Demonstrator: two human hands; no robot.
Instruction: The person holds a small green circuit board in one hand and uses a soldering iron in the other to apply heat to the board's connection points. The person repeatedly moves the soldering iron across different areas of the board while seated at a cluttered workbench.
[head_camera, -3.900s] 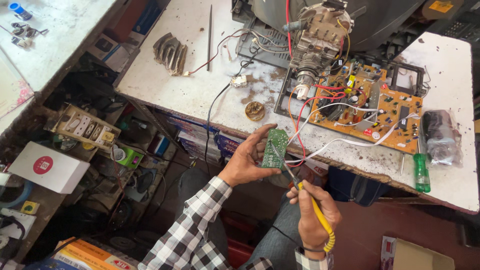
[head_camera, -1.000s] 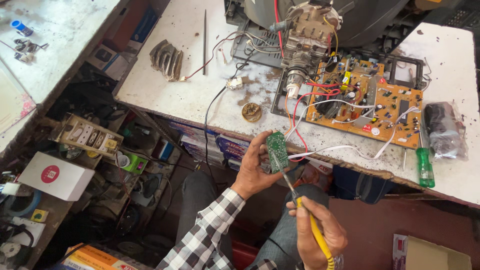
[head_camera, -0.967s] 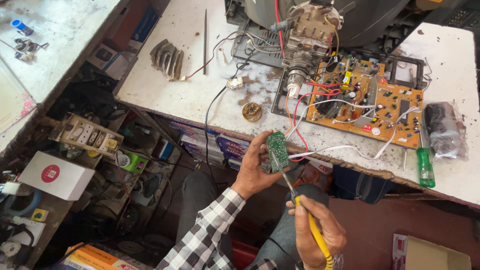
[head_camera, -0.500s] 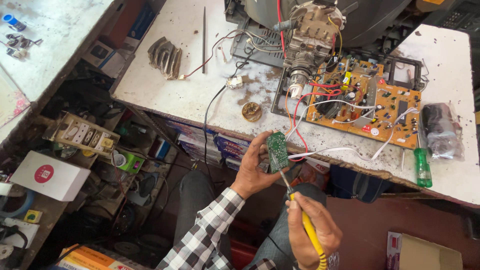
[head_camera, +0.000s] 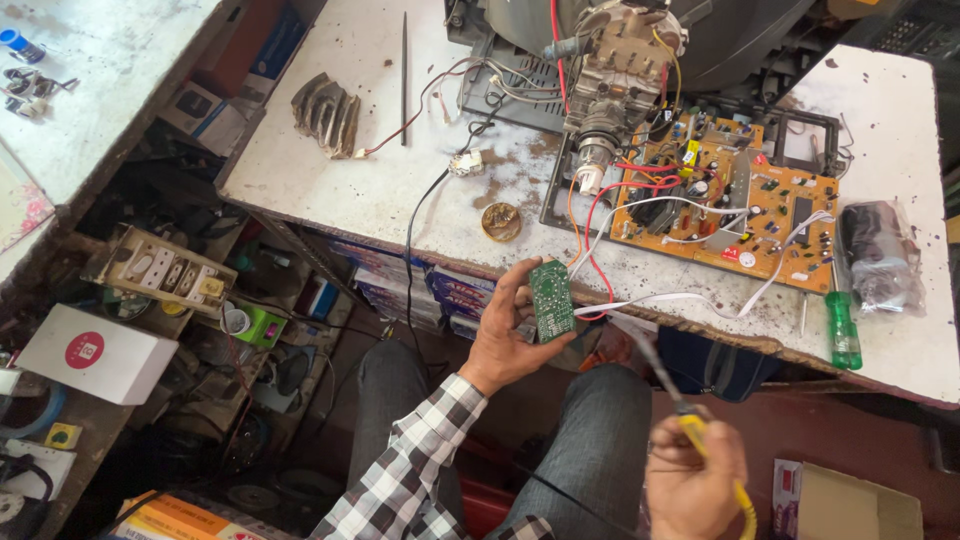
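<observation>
Left hand (head_camera: 505, 340) pinching small green rectangular circuit board (head_camera: 551, 300) mid-frame, off the desk; right hand (head_camera: 692, 480) clenching yellow-handled soldering iron (head_camera: 690, 425) lower right. Risking, probably, scorching fingers or straining the white wires (head_camera: 680, 297).

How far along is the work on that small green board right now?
Done: the large orange circuit board lies exposed on the bench, wires running off it. In hand: the left hand holds the small green board upright; the right hand grips a yellow-handled soldering iron, its tip short of the board. Left: no tip contact visible; the green screwdriver lies unused.
</observation>
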